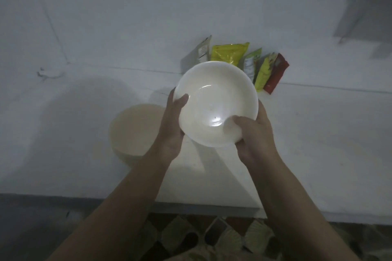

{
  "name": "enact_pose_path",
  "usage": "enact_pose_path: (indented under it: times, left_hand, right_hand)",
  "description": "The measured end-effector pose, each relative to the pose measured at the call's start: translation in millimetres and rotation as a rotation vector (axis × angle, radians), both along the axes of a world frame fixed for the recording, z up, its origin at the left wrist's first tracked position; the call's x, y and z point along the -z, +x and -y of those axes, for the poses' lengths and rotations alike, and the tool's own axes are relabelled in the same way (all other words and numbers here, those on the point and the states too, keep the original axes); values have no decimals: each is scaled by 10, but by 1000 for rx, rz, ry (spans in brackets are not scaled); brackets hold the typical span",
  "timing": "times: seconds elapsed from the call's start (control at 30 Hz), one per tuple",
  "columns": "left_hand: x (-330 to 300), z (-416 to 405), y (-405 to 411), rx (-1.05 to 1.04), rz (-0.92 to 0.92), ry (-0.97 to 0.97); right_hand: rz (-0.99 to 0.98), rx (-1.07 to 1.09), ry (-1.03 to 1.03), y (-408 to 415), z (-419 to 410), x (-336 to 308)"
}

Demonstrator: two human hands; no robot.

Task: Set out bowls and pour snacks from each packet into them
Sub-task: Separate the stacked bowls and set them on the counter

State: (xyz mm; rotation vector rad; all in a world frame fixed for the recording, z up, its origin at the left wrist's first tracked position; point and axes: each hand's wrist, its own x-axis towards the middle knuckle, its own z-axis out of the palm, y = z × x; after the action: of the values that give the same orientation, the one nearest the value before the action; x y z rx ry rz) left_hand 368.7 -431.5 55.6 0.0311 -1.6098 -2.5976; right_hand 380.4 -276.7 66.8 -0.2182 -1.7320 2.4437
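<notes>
Above the white counter [318, 133], both hands' fingers [182, 99] closed around a white bowl [216, 99], packets [231, 54] behind.

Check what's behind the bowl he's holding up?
Snack packets standing in a row against the wall, partly covered by the held bowl: yellow, green-white and red ones show. Their lower parts, and anything else behind the bowl, are hidden.

Both hands [212, 131] raised, fingers curled, arms fwd.
</notes>
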Motion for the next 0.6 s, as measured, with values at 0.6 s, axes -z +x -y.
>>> enact_pose_path:
  times: [0.6]
  left_hand:
    - [571, -2501, -936, 48, 436, -16]
  right_hand:
    - [123, 102, 1121, -824, -2680, 391]
